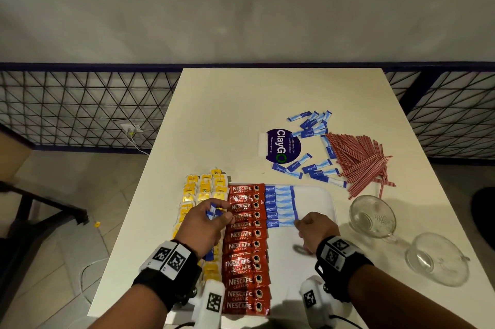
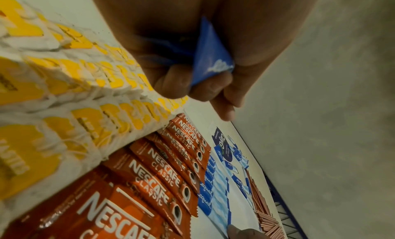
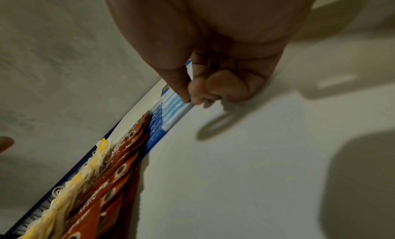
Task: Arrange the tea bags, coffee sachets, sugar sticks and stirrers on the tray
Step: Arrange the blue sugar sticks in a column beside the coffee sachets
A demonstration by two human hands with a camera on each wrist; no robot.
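On the left of the white tray [image 1: 325, 196] the yellow tea bags [image 1: 203, 190] already stand in overlapping rows. Over them, the left hand [image 1: 207, 223] curls its fingers round a small bunch of blue sugar sticks [image 1: 213, 213], held as stock. Next comes the full column of red coffee sachets [image 1: 246, 245], running the tray's length. Beside it, the column of laid sugar sticks [image 1: 280, 205] reaches only partway down (about six so far). The right hand [image 1: 314, 229] pinches the end of the nearest one, apparently squaring it up, though the wrist view is too blurred to be sure. Still to do: the loose sugar sticks [image 1: 312, 146] on the table [image 1: 227, 114], and the whole pile of red stirrers [image 1: 360, 162], none yet on the tray.
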